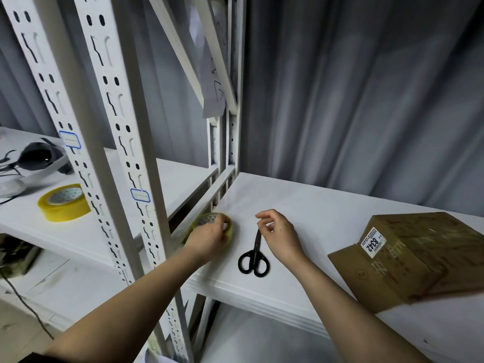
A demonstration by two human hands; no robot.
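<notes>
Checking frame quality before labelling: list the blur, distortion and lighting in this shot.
Head view: the left hand on the tape roll is motion-blurred; the scissors are sharp; the wide-angle lens leans the shelf uprights; light is soft, shadows faint.

Bare forearms [125, 305] — dark sleeve [27, 358], L side

Tape roll [229, 230] under my left hand [207, 239]: yellowish, core printed grey and white.
Scissors [254, 258] by my right hand [277, 231]: black.
Cardboard box [419, 255]: brown, white label, black digits.
Second tape roll [62, 203]: yellow.
Shelf board [301, 205]: white.
Curtain [366, 87]: grey.
</notes>
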